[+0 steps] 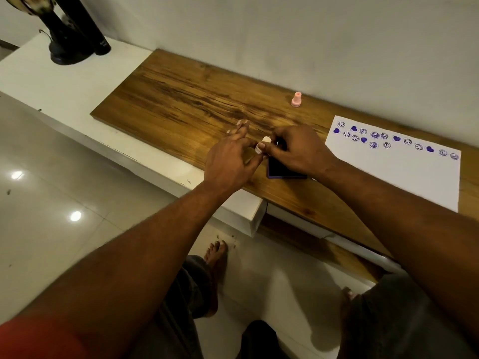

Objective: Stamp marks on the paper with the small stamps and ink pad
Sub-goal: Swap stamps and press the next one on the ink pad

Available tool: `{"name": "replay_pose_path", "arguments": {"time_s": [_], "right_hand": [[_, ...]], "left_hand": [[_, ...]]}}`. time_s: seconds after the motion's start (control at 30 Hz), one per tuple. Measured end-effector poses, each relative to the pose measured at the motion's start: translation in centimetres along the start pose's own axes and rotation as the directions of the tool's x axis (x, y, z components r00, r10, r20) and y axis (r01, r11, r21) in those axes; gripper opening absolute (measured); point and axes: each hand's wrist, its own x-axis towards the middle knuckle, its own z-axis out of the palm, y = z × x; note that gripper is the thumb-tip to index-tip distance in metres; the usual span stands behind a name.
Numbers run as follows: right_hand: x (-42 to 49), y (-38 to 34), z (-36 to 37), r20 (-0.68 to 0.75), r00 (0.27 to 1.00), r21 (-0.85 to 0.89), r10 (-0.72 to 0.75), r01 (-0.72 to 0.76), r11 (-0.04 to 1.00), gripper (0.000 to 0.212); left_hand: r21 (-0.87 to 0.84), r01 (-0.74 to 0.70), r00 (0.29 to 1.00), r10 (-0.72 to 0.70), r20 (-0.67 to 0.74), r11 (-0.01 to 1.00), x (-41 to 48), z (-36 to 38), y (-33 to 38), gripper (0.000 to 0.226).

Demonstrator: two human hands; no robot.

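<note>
The small pale stamp [262, 145] is pinched between the fingertips of both hands just above the ink pad [278, 169] on the table [181, 99], so a fumbled handover could drop it and smear ink. The left hand [230, 161] pinches it with its other fingers spread; the right hand [300, 151] is curled closed around its other side, with the paper [404, 177] lying near on the right.

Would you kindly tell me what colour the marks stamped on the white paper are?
Purple: hearts and smiley faces on the white paper sheet, clearest in the head view.

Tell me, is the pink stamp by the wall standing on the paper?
No, the pink stamp stands on the bare wooden board, apart from the paper.
</note>
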Motion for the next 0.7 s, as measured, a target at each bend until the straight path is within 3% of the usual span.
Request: {"name": "replay_pose_path", "arguments": {"time_s": [0.23, 0.5, 0.7], "right_hand": [[0.1, -0.2, 0.5, 0.046, 0.994, 0.019, -0.098, 0.097, 0.995, 0.051], [0.3, 0.3, 0.5, 0.154, 0.972, -0.147, -0.175, 0.198, 0.969, 0.034], [0.2, 0.7, 0.2, 0.231, 0.945, -0.176, -0.232, 0.275, 0.945, 0.031]], "left_hand": [[0.078, -0.069, 0.997, 0.072, -0.034, 0.995, 0.0, -0.3, -0.4, 0.044], [0.079, -0.109, 0.994, 0.108, 0.025, 0.991, -0.5, 0.0, -1.0, 0.044], [0.044, -0.103, 0.99, 0.098, 0.102, 0.994, -1.1, 0.2, -1.8, 0.045]]}}
